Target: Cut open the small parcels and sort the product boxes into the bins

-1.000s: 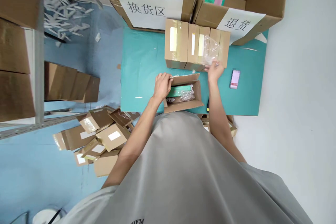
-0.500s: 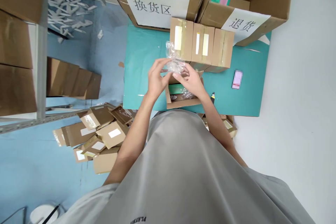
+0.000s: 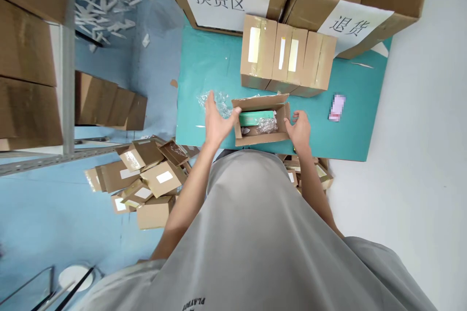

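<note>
An open cardboard box (image 3: pixel 260 140) lies on the green tabletop, its flap raised on the far side. Inside it are a green carton (image 3: pixel 257 117) and crumpled clear plastic (image 3: pixel 267 125). My left hand (image 3: pixel 218 124) is open at the box's left end, thumb at the rim and fingers spread. Beyond its fingers, more clear plastic film (image 3: pixel 220 101) rests on the table. At the right end of the box, my right hand (image 3: pixel 299 131) is open, with its thumb by the box wall and its fingers loosely bent. Neither hand holds anything.
Three closed cartons (image 3: pixel 288 53) stand in a row beyond the box. Behind them are two large labelled boxes (image 3: pixel 222 2) with green packages in the right one. A pinkish blurred item (image 3: pixel 337 108) lies to the right. Discarded cartons (image 3: pixel 162 180) are piled on the floor at left.
Both hands have moved apart and down to the box ends. The clear plastic film they held is now on the table at left. The view has shifted slightly.
</note>
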Available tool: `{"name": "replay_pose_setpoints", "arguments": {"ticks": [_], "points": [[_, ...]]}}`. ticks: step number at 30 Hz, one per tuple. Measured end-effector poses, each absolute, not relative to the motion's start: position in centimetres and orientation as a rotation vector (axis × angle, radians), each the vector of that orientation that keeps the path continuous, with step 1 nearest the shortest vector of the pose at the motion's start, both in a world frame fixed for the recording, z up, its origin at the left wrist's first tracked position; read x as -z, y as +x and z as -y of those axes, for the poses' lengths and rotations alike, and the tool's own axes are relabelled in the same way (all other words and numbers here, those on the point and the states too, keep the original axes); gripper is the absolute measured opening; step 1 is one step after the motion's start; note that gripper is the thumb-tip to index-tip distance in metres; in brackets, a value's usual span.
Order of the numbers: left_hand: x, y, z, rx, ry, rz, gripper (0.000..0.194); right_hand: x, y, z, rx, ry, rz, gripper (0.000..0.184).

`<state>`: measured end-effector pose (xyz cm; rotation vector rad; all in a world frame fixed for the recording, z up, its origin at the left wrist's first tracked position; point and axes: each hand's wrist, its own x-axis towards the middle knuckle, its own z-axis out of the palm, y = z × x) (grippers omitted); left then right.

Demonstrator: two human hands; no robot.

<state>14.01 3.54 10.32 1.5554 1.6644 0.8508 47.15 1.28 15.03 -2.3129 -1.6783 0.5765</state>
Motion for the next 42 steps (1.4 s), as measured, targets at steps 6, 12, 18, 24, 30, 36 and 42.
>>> {"name": "replay_pose_setpoints", "arguments": {"ticks": [6,12,18,24,30,36,42], "points": [[-12.6,16.9,-0.9,-0.742,1.594,-1.717,0.091,-13.6,48.4,1.1,-0.706,-2.465,1.581,0.016],[-12.6,14.0,-2.3,-0.683,1.776,-1.822,0.067,-13.9,47.8,4.5,-0.633,-2.450,1.481,0.016],[-14.4,19.1,-1.4,-0.254,2.070,-1.604,0.044,-17.3,43.2,4.4,-0.529,-2.223,1.897,0.050],[-13.0,26.8,-2.0,0.060,2.054,-1.540,0.045,-17.5,38.9,0.8,-1.014,-2.414,2.217,0.051],[-10.4,24.9,-2.5,0.196,1.866,-1.469,0.072,-15.2,40.2,-0.7,-1.164,-2.496,2.260,0.046],[-13.7,20.7,-1.5,-0.307,1.708,-1.274,0.093,-18.4,41.1,1.1,-1.135,-2.147,2.033,0.028],[-18.0,15.7,-0.4,-0.743,1.472,-1.441,0.060,-21.9,38.6,1.4,-1.139,-1.759,1.667,0.036]]}}
